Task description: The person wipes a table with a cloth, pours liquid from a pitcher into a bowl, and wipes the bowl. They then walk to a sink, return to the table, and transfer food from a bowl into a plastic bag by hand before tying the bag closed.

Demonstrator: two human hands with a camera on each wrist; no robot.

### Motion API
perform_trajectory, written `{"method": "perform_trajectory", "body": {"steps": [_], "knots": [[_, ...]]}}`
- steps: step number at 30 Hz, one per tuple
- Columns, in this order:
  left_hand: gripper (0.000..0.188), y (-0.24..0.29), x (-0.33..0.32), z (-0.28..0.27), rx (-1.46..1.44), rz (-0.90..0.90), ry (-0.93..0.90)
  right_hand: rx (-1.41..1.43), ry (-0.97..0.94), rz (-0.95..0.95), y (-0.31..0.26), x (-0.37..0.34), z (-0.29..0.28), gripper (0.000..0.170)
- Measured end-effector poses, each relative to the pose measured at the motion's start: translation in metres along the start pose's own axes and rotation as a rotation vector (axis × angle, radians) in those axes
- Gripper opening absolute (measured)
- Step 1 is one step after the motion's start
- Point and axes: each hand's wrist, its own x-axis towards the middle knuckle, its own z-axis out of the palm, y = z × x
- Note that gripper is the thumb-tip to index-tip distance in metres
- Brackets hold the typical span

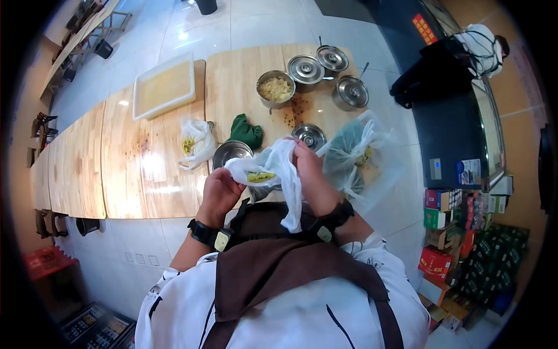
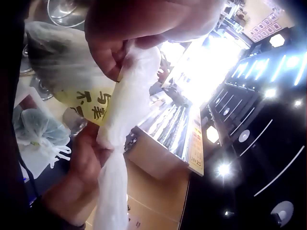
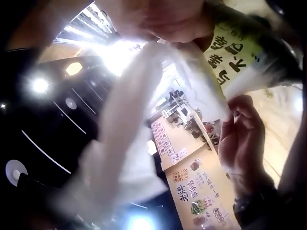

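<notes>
A white plastic bag (image 1: 272, 163) with a yellow-green printed patch is stretched between both hands in front of the apron. My left hand (image 1: 222, 189) pinches its left edge, thumb and fingers together on the film. On the other side, my right hand (image 1: 311, 168) grips the gathered plastic, and a loose white end hangs below. Lettering shows on the yellow patch (image 3: 230, 60) in the right wrist view. Behind the bag stands an open metal pot (image 1: 232, 152), partly covered by it. A dark green cloth (image 1: 246, 132) lies just beyond that pot.
Another white bag (image 1: 197, 142) lies left, near a translucent plastic tub (image 1: 164, 87). A pot of pale chopped food (image 1: 276, 89), several lidded metal pots and a loose-looking lid (image 1: 310, 137) stand farther back. Knotted bags (image 1: 349, 152) sit right. A person (image 1: 444, 67) is beyond the table.
</notes>
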Motion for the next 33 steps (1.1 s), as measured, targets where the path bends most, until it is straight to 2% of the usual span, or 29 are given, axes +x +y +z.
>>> {"method": "perform_trajectory", "body": {"steps": [1, 2, 3, 5, 6, 7, 8, 9, 10, 11, 13, 14, 15, 17, 18, 19, 21, 25, 27, 33], "knots": [[0.032, 0.0, -0.002, 0.001, 0.0, 0.0, 0.004, 0.009, -0.012, 0.085, 0.001, -0.001, -0.003, 0.022], [0.032, -0.002, -0.006, 0.001, -0.012, -0.002, 0.001, 0.062, -0.111, 0.13, 0.005, 0.002, -0.009, 0.029], [0.032, -0.003, -0.013, 0.016, -0.026, -0.004, 0.0, 0.062, -0.107, 0.139, 0.002, -0.004, -0.006, 0.029], [0.029, -0.002, -0.013, 0.031, 0.016, -0.021, 0.023, 0.111, -0.203, 0.267, -0.01, -0.02, 0.011, 0.04], [0.029, -0.001, -0.013, 0.03, 0.122, -0.02, 0.031, 0.1, -0.319, 0.292, -0.014, -0.024, 0.01, 0.049], [0.032, -0.002, -0.014, 0.031, 0.229, -0.018, 0.04, 0.102, -0.316, 0.313, -0.012, -0.026, 0.01, 0.049], [0.042, -0.003, -0.015, 0.034, 0.368, -0.038, 0.121, -0.359, -0.378, 0.098, -0.008, -0.027, 0.01, 0.053], [0.042, -0.003, -0.014, 0.031, 0.36, -0.033, 0.138, -0.814, -0.433, -0.131, -0.006, -0.028, 0.011, 0.059], [0.045, -0.002, -0.014, 0.026, 0.434, -0.001, 0.11, -1.05, -0.432, -0.171, -0.007, -0.03, 0.012, 0.067], [0.048, -0.002, -0.014, 0.023, 0.512, 0.027, 0.079, -1.046, -0.437, -0.158, -0.002, -0.026, 0.007, 0.067], [0.045, -0.002, -0.016, 0.02, 0.481, 0.052, 0.093, -1.318, -0.367, -0.346, 0.007, -0.016, -0.001, 0.067], [0.043, -0.003, -0.017, 0.016, 0.418, 0.048, 0.135, -1.411, -0.263, -0.4, 0.009, -0.014, -0.005, 0.061], [0.041, -0.004, -0.017, 0.012, 0.352, 0.042, 0.177, -1.415, -0.262, -0.389, 0.009, -0.01, -0.01, 0.061], [0.039, -0.002, -0.018, -0.008, 0.267, 0.033, 0.146, -0.987, -0.073, -0.11, 0.014, 0.004, -0.028, 0.048], [0.034, 0.0, -0.021, -0.011, 0.239, 0.025, 0.186, -0.72, -0.057, -0.042, 0.02, 0.005, -0.03, 0.04], [0.031, 0.003, -0.024, -0.016, 0.21, 0.02, 0.23, -0.724, -0.058, -0.025, 0.024, 0.005, -0.032, 0.04], [0.036, 0.007, -0.031, -0.028, 0.227, 0.002, 0.284, -0.275, -0.025, 0.116, 0.032, 0.001, -0.031, 0.025], [0.045, 0.011, -0.042, -0.044, 0.091, -0.029, 0.374, -0.216, -0.046, 0.236, 0.041, -0.001, -0.014, 0.022], [0.047, 0.012, -0.046, -0.045, -0.051, 0.044, 0.173, -0.183, -0.011, 0.338, 0.05, 0.005, -0.013, 0.023], [0.05, 0.018, -0.055, -0.045, -0.188, 0.194, 0.118, -0.412, 0.016, 0.414, 0.064, 0.005, 0.014, 0.032]]}}
